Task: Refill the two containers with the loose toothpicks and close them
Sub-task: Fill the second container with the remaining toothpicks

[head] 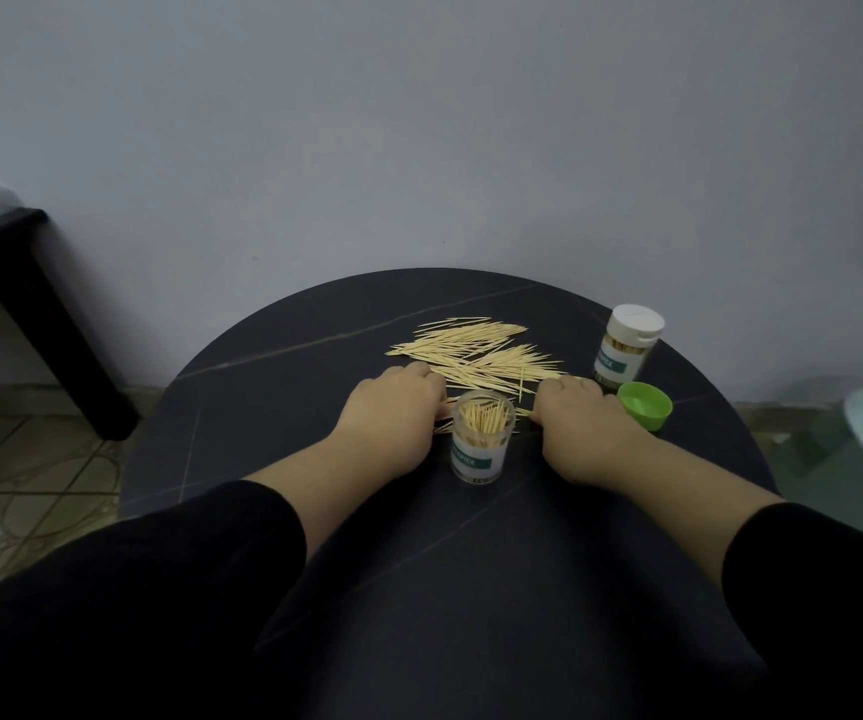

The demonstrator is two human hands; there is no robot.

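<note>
Partly under the fingers (421, 372), loose toothpicks (476, 350).

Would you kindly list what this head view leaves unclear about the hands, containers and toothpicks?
1. Left hand, head view: fingertips hidden behind its knuckles, so any grip on the loose toothpicks is unclear.
2. Right hand, head view: fingertips likewise hidden.
3. Green lid, head view: left part covered by the right hand.
4. White-lidded container, head view: label too small to read.
</note>
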